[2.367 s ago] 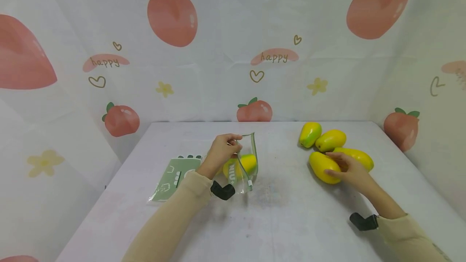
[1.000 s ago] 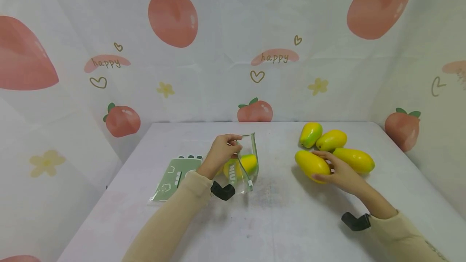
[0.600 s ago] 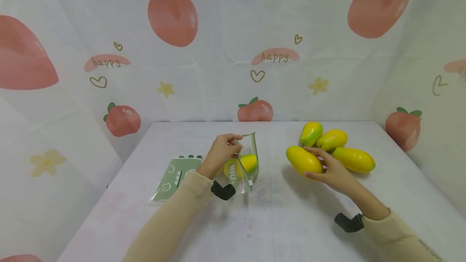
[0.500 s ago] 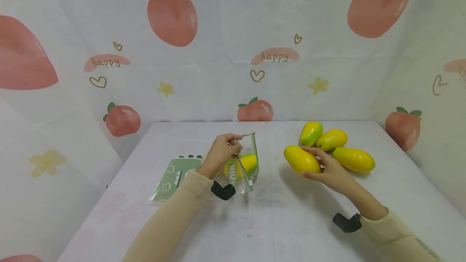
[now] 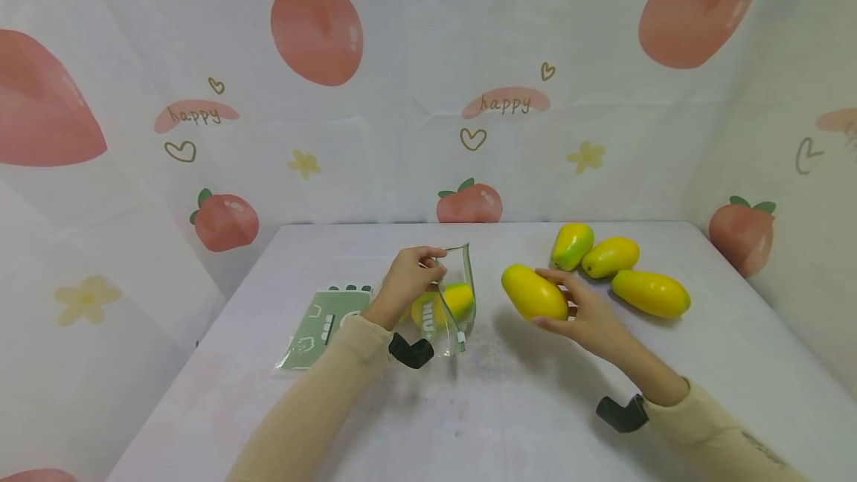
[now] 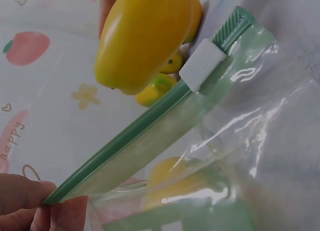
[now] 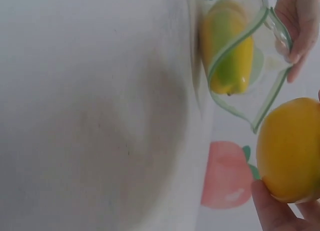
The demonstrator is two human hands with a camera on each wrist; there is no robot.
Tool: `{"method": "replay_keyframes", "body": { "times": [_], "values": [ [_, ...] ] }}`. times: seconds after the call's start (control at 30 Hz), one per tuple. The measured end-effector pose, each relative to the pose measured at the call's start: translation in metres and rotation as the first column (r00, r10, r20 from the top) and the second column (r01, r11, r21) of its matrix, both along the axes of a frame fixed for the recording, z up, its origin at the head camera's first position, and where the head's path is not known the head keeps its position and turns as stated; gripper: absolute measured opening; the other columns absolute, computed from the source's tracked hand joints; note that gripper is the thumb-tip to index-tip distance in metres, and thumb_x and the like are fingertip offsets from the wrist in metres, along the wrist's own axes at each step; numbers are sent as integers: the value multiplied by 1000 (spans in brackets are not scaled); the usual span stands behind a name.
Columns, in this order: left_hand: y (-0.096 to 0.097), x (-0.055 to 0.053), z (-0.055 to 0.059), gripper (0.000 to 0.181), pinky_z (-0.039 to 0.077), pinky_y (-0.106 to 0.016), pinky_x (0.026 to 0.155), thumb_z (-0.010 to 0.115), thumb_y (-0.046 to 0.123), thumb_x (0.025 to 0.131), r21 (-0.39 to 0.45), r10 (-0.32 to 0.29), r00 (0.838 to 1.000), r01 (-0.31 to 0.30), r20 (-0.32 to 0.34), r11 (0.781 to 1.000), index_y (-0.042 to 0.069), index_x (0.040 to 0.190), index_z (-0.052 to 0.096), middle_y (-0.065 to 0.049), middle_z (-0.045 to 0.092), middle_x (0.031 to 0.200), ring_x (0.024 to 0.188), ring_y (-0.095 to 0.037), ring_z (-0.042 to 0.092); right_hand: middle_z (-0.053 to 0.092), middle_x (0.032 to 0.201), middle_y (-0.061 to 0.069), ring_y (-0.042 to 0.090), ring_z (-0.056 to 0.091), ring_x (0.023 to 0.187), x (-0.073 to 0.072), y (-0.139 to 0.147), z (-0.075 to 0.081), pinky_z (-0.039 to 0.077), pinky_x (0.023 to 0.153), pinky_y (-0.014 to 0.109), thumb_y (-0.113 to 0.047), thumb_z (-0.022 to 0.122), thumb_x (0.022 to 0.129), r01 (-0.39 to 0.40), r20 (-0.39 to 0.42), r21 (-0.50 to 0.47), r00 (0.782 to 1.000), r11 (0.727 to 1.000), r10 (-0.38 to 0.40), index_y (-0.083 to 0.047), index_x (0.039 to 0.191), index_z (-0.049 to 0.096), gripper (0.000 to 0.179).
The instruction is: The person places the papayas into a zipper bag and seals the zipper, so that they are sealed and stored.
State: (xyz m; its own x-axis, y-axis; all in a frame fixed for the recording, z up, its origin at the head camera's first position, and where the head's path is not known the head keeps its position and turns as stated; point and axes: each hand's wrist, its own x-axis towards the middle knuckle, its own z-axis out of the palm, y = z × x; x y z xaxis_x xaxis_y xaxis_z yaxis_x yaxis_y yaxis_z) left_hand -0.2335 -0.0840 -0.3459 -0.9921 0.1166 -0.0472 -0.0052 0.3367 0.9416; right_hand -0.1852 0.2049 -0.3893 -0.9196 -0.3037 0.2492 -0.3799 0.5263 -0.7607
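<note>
My left hand [image 5: 404,283] pinches the top edge of a clear zip bag [image 5: 471,277] with green trim, holding its mouth apart. A white slider [image 6: 202,65] sits on the zip near one end in the left wrist view. Inside the bag lies a yellow-green papaya [image 7: 231,46]. To the right of the bag, my right hand [image 5: 591,320] grips another yellow papaya [image 5: 533,291] between thumb and fingers, above the table with its shadow below. That papaya's far end points toward the bag mouth, apart from it.
Three more papayas, among them a greenish one [image 5: 572,245] and a long one [image 5: 651,294], lie at the back right of the white table [image 5: 509,407]. A flat green printed pack [image 5: 321,329] in clear plastic lies left of the bag. A peach-patterned cloth [image 5: 402,132] hangs behind.
My right hand has taken the nearest papaya from the group, lifted it and carried it left toward the bag. The left hand and bag have stayed in place.
</note>
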Motion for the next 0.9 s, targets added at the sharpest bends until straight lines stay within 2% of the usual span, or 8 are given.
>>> {"method": "replay_keyframes", "body": {
  "times": [0.17, 0.53, 0.6, 0.7, 0.83, 0.9],
  "values": [
    [0, -1, 0, 30, 60, -33, 77, 63, 4, 90, 0, 3, 1000, -3, 0, 1000, 4, 120, 65, -4, 49, 85, 76, -19, 55, 49, 140, 16, 29, 61, 103, 0, -11, -3, 55, 79, 23, -23, 78, 81, -11, -26, -3, 1000, 1000, 11, -9, 141, 44, 71],
    [1, -1, 0, 30, 60, -32, 75, 63, 3, 90, -2, -1, 1000, 1, 5, 1000, 3, 119, 65, -5, 49, 86, 75, -18, 55, 50, 138, 16, 25, 54, 98, -3, -29, -12, 52, 73, 21, -23, 79, 81, -63, 34, -2, 997, 998, 63, -11, 138, 46, 67],
    [1, -2, 0, 30, 60, -31, 74, 63, 3, 90, -1, 0, 1000, 0, 6, 1000, 3, 119, 66, -4, 49, 85, 75, -18, 55, 51, 138, 15, 26, 55, 99, -4, -32, -14, 53, 76, 23, -24, 79, 81, -59, 52, 10, 997, 998, 59, -12, 138, 45, 68],
    [1, -2, 0, 30, 60, -31, 74, 63, 2, 90, 1, -2, 1000, 2, 1, 1000, 3, 119, 66, -4, 49, 85, 74, -18, 55, 50, 138, 17, 31, 57, 106, -5, -36, -16, 56, 84, 31, -23, 79, 80, -56, 82, 11, 995, 998, 54, -10, 138, 43, 69],
    [1, -1, 0, 30, 60, -31, 74, 63, 2, 90, 2, -4, 1000, 4, -7, 1000, 3, 119, 66, -4, 48, 84, 74, -18, 55, 47, 139, 20, 36, 55, 114, -8, -40, -15, 55, 92, 43, -24, 78, 81, -46, 133, -1, 990, 999, 46, -5, 137, 41, 70],
    [0, -1, 0, 30, 60, -31, 74, 63, 2, 90, 0, -5, 1000, 5, -8, 1000, 2, 119, 66, -4, 48, 84, 74, -17, 54, 47, 139, 19, 37, 54, 116, -10, -42, -15, 54, 93, 45, -25, 78, 81, -37, 159, -6, 987, 999, 37, -3, 136, 41, 70]
  ]
}}
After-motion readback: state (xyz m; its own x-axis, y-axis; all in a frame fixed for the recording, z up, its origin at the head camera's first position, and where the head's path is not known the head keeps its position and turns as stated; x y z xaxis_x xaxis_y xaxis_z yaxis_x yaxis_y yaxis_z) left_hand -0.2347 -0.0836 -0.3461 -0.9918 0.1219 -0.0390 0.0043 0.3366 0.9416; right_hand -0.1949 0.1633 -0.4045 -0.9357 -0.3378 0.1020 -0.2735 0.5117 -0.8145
